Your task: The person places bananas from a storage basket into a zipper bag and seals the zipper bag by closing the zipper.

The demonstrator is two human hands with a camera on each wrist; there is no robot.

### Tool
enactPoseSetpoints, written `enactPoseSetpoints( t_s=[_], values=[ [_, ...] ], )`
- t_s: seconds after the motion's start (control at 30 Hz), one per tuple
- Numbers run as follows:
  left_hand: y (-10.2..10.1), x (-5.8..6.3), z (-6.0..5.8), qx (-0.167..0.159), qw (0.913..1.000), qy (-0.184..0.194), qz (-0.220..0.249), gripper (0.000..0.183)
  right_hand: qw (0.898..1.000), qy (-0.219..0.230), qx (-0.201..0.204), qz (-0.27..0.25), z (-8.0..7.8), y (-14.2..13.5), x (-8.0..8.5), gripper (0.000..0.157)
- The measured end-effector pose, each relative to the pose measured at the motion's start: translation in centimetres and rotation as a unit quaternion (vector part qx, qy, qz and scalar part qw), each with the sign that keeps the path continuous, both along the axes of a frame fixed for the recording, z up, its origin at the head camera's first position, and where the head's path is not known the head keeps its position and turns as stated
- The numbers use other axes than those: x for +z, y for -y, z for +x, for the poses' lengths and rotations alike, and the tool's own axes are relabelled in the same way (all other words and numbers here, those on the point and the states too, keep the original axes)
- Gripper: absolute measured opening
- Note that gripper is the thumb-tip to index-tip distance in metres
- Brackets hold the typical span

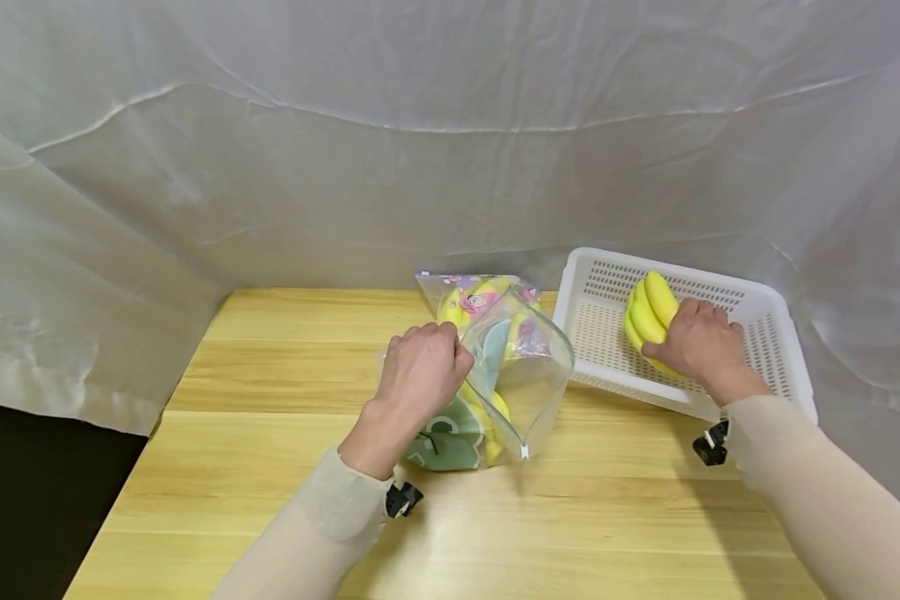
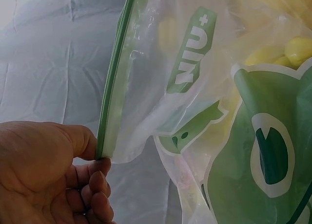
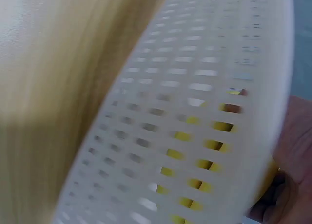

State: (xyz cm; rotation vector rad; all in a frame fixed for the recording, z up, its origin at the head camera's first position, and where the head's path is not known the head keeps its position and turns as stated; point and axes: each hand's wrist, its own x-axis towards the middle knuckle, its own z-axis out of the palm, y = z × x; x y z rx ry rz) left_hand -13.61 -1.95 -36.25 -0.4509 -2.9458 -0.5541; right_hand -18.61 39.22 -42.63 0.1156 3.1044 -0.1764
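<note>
My left hand pinches the rim of a clear zip bag between thumb and fingers. That bag has a green zip edge and a green cartoon print; its mouth gapes toward the right, and yellow bananas lie inside. In the head view my right hand grips a bunch of yellow bananas in the white basket. From the right wrist, the basket's slotted wall covers most of the bananas, and only part of the hand shows past the rim.
Behind the green-printed bag lies a second clear zip bag with pink and purple print and bananas inside. Both bags and the basket rest on a wooden table. A grey cloth hangs along the back and sides.
</note>
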Motion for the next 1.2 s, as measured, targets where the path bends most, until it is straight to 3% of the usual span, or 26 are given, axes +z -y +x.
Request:
enactPoseSetpoints(
  t_s=[0.27,0.47,0.63,0.77,1.0,1.2],
  values=[
    [-0.2,-0.2,0.1,0.007,0.9999,0.007,-0.007,0.023,0.998,-0.050,0.017,0.019,0.7,1.4,4.4,0.078],
    [-0.3,-0.3,0.1,0.003,1.0000,-0.008,-0.001,0.025,0.994,-0.093,0.045,-0.030,2.4,5.4,9.2,0.062],
    [-0.4,-0.1,0.1,0.000,0.9994,-0.032,0.010,0.024,0.990,-0.084,0.084,-0.081,4.7,9.7,13.1,0.046],
    [-0.6,0.1,0.1,0.003,0.9994,-0.032,0.011,0.024,0.986,-0.062,0.113,-0.105,6.3,12.2,15.3,0.041],
    [-0.8,0.3,0.2,0.003,0.9992,-0.031,0.023,0.025,0.979,-0.005,0.182,-0.096,8.7,14.3,17.7,0.048],
    [-1.2,0.7,0.3,-0.005,0.9979,-0.050,0.041,0.025,0.968,0.022,0.238,-0.074,9.2,15.3,17.5,0.042]
  ],
)
